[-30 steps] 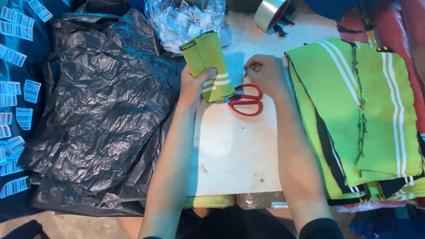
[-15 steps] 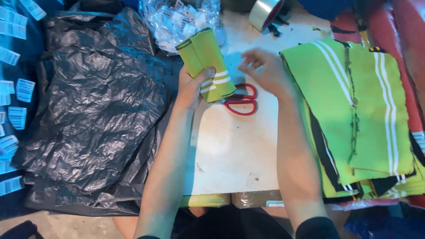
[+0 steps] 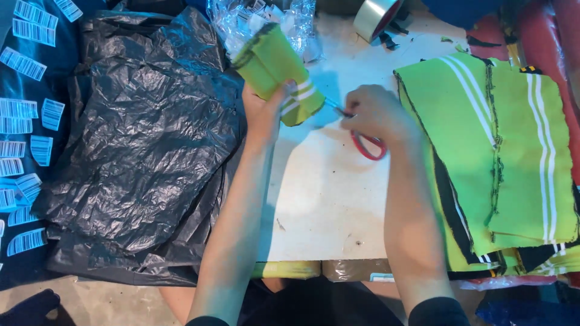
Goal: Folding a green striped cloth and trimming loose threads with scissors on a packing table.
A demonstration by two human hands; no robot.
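This looks like a small garment or textile packing workshop rather than a home: a worn white counter (image 3: 320, 205) carries a stack of cut lime-green fabric pieces (image 3: 501, 151) with white stripes and raw black edges, and red-handled scissors (image 3: 365, 142) are in use over it. To one side lie heaped black plastic bags (image 3: 145, 145) and a dark sheet covered with rows of white barcode stickers (image 3: 27, 108), the sort used for labelling goods. A roll of silver tape (image 3: 374, 17) and a bundle of clear plastic wrapping (image 3: 260, 21) at the far edge fit the same packing work.
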